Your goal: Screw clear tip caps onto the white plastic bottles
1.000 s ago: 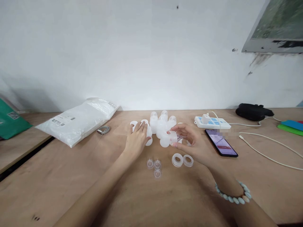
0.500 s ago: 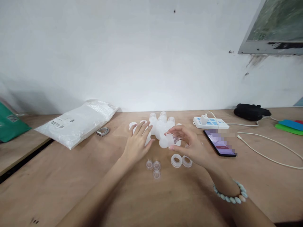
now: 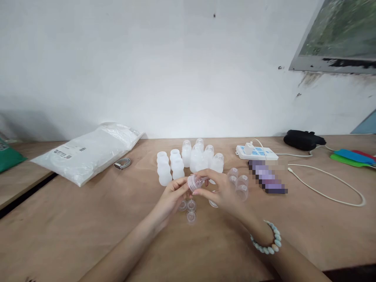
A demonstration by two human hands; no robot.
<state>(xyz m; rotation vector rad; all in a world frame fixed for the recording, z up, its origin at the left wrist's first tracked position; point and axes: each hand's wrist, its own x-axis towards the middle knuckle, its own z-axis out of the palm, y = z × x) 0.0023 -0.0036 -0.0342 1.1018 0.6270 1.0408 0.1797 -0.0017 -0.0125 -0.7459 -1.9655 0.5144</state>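
Note:
Both of my hands meet above the front of the table around one small clear bottle nipple (image 3: pixel 201 181) set in a ridged translucent collar ring (image 3: pixel 192 183). My left hand (image 3: pixel 173 192) grips the ring's left side. My right hand (image 3: pixel 216 188) closes its thumb and fingers about the nipple's end. Below lie several loose clear nipples (image 3: pixel 191 205). Another collar ring (image 3: pixel 213 200) is partly hidden by my right hand. Just beyond, wavy white bottle bodies (image 3: pixel 163 168) stand upright, with capped bottles (image 3: pixel 196 156) beside them.
Clear domed caps (image 3: pixel 242 186) stand right of my right hand. Farther right are a phone (image 3: pixel 267 176), a power strip (image 3: pixel 264 153), a white cable (image 3: pixel 329 166) and a black pouch (image 3: pixel 304 140). At left lie a watch (image 3: pixel 122 163) and a white plastic package (image 3: pixel 88 152).
My left hand has left the bottle bodies and come right and down to the ring. My right hand has moved left and down, bringing the nipple and ring to it. The view has shifted slightly.

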